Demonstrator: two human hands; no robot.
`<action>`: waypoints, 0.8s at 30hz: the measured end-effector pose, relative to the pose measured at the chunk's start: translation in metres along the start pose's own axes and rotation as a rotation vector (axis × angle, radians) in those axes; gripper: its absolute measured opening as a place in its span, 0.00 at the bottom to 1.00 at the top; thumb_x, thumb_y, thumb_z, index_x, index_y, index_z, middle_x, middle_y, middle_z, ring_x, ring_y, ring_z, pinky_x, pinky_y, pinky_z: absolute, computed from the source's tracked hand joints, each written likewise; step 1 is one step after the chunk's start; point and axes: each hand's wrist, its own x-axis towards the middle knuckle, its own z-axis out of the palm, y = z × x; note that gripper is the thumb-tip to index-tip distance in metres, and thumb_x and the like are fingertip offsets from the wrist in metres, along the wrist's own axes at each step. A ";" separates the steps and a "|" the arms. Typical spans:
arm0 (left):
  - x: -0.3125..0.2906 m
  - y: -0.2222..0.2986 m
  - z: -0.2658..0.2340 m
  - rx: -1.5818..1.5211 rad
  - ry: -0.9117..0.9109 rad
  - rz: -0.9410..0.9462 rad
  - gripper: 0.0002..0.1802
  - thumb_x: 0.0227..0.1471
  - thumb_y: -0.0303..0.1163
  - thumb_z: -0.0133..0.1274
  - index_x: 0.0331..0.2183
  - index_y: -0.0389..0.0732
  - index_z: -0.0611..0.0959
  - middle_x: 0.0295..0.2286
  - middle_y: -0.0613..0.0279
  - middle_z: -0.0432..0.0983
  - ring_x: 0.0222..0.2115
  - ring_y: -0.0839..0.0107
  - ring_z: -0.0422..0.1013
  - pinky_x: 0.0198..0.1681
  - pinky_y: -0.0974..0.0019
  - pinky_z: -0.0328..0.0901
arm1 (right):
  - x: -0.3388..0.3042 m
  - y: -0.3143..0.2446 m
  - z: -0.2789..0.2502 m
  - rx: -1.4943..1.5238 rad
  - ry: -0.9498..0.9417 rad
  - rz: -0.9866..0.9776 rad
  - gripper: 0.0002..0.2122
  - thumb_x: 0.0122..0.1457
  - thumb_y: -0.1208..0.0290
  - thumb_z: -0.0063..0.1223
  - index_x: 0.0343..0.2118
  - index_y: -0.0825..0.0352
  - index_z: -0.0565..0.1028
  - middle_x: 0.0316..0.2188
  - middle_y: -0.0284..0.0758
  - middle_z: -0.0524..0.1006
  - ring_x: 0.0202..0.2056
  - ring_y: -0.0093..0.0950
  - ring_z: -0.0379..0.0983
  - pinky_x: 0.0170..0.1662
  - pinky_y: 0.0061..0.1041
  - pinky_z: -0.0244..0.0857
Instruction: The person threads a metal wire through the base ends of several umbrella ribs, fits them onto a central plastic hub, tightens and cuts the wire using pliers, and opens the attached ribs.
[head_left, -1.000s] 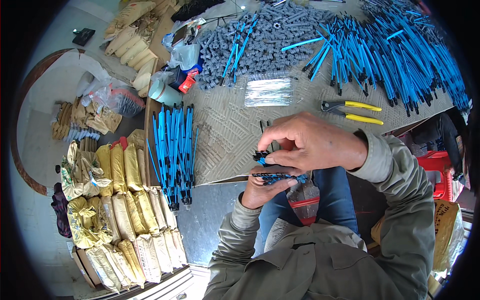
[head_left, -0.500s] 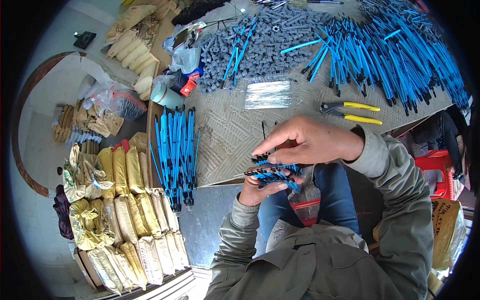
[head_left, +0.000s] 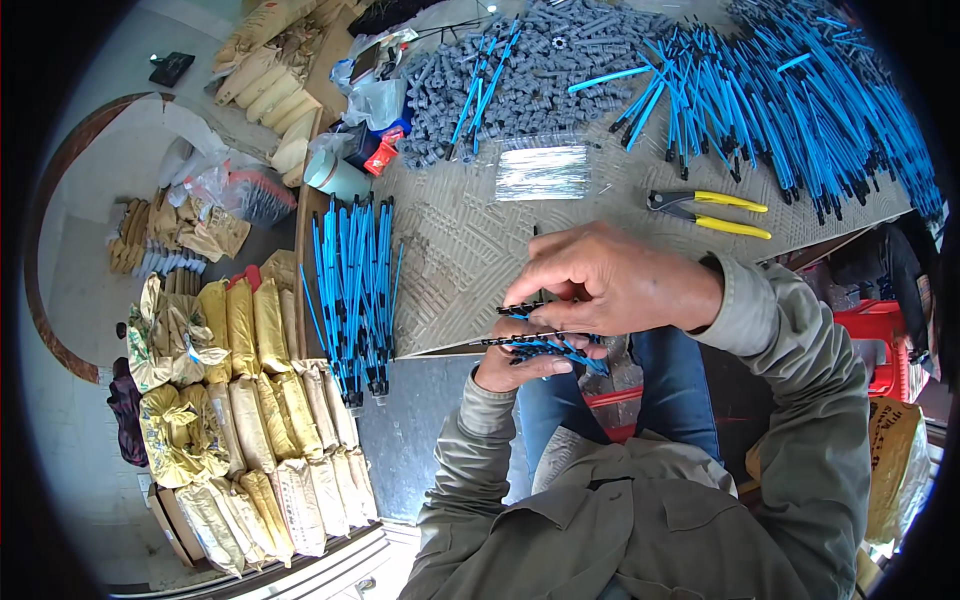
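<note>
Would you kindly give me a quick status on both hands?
Left hand grips blue rods. Right hand pinches them from above. Pliers lie apart on table.

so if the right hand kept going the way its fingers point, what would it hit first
Probably the bundle of blue rods lying on the table's left part; the right hand points leftward across bare patterned tabletop, though depth is unclear.

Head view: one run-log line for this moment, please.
left hand: holds blue rod bundle | right hand: fingers on bundle top | pliers: on table, untouched
</note>
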 end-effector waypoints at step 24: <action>-0.012 0.005 0.000 0.302 0.081 -0.011 0.11 0.38 0.24 0.66 0.29 0.34 0.83 0.27 0.62 0.78 0.32 0.75 0.72 0.38 0.69 0.66 | -0.005 -0.015 0.020 -0.090 0.086 -0.104 0.08 0.49 0.77 0.58 0.32 0.66 0.73 0.16 0.30 0.62 0.16 0.22 0.58 0.20 0.26 0.53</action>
